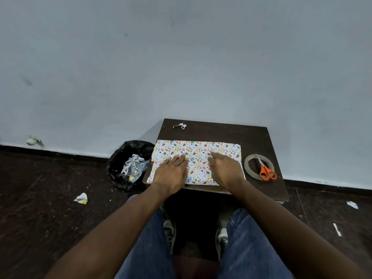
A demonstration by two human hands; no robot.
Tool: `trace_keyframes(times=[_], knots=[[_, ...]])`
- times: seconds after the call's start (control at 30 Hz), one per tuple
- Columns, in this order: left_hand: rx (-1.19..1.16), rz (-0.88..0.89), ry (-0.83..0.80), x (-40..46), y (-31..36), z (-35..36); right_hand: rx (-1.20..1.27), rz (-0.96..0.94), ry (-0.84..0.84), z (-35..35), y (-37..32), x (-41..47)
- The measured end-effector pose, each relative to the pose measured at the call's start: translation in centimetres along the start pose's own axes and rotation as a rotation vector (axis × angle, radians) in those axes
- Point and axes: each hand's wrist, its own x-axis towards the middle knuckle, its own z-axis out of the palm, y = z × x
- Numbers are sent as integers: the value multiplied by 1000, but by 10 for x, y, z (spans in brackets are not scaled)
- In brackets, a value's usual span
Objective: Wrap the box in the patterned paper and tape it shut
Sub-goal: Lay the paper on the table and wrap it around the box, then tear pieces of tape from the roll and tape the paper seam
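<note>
1. The paper (196, 156) lies across the counter (221, 130), from its left edge towards your near edge.
2. Your hands, left (171, 174) and right (226, 171), rest flat on it.
3. By the right edge, scissors (264, 168) lie across the tape roll (249, 165).
4. A scrap (180, 125) sits at the far left corner.
5. The bin (128, 165) stands on the floor, left of the counter.

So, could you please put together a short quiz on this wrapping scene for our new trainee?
1. True or false: the scissors lie across the roll of tape.
2. Which hand is nearer the bin? A) left hand B) right hand
3. Fill in: both hands rest flat on the ____ paper on the table.

Key
1. True: the orange handles and blades cross the ring.
2. A: the bin stands on the floor left of the table.
3. Patterned: the fingers are straight and nothing is held.
</note>
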Motion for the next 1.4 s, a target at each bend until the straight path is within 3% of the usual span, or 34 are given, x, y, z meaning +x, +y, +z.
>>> trace_keyframes(times=[0.23, 0.33, 0.43, 0.5, 0.6, 0.83, 1.03, 1.2, 1.4], knots=[[-1, -34, 1, 0, 7, -4, -82, -154, -70, -11, 22, -19], [-8, -54, -8, 1, 10, -5, -91, -19, 141, -14, 44, -31], [-9, -69, -23, 3, 13, -7, -55, 251, 287, -14, 78, -53], [-6, -76, -15, 3, 14, -7, 20, 367, 179, -9, 97, -65], [-6, -87, -5, 4, 16, -8, 22, 323, -31, 2, 112, -75], [-5, -106, -11, 3, 18, -9, 94, 398, 38, 11, 105, -66], [46, -117, 19, 5, 21, -11, 524, 527, 302, 7, 94, -51], [99, -150, 87, 9, 27, -16, 641, 455, 463, -4, 70, -39], [11, -161, 139, 5, 28, -8, 588, 181, 493, 1, 18, -19]])
